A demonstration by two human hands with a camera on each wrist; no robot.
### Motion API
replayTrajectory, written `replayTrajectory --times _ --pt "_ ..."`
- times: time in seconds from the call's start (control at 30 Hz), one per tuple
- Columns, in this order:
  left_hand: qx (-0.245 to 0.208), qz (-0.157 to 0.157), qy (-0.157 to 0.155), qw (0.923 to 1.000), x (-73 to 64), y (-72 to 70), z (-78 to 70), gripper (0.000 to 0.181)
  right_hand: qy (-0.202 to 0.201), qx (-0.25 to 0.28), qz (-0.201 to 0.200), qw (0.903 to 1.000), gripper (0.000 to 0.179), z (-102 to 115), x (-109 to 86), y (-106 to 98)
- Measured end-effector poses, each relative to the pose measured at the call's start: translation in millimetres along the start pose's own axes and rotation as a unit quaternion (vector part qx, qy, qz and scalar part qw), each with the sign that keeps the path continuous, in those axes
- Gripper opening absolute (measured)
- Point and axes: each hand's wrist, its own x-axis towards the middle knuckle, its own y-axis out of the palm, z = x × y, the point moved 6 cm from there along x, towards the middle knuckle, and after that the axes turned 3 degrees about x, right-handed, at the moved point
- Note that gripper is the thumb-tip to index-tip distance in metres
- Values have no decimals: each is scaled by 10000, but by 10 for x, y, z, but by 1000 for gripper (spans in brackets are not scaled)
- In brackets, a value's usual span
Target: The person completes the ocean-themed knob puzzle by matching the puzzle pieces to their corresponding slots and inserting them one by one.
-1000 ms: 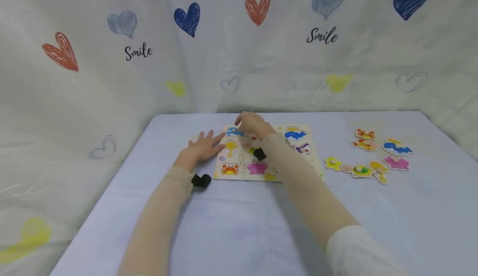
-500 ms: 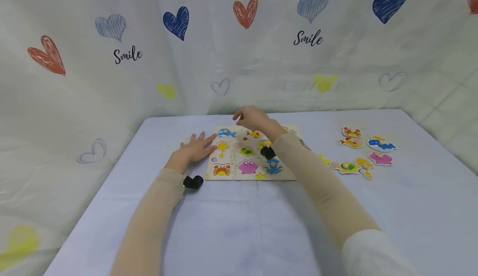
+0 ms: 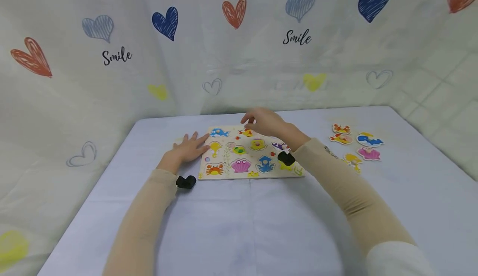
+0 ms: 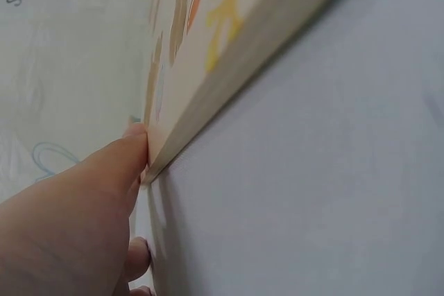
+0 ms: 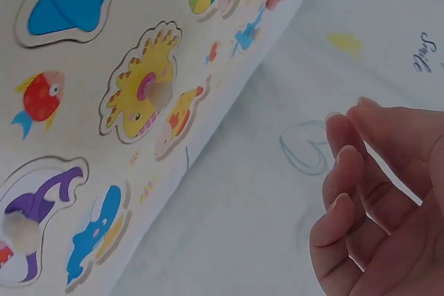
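A wooden puzzle board printed with sea animals lies on the table. Fingers spread, my left hand rests at its left edge; the thumb touches the board's side in the left wrist view. My right hand hovers above the far edge, by the red-and-yellow fish. The right wrist view shows its fingers loosely curled, thumb near the index fingertip, with nothing held. On the board are a blue whale, a crab, a pink shell and a blue squid.
Loose pieces lie right of the board: a crab, a fish, a whale, a pink shell and a yellow seahorse, partly behind the right sleeve. A cloth backdrop with hearts hangs behind the table.
The head view has turned right, so everything on the table sits farther left in it. Relative to the board, my right hand has moved right along the far edge. My left hand stays put.
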Motion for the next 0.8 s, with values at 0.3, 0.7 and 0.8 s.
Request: replayTrajectory --times 0.3,0.7,0.8 --pt "-6 3 40 10000 10 6 17 68 -134 37 48 9999 25 -253 -408 -107" --pt "22 4 -8 10000 -20 9 -4 68 -218 624 393 9970 20 -856 -829 -119" --pt "6 -3 -8 10000 -27 0 -5 68 -41 627 509 9967 21 -1009 -936 -139"
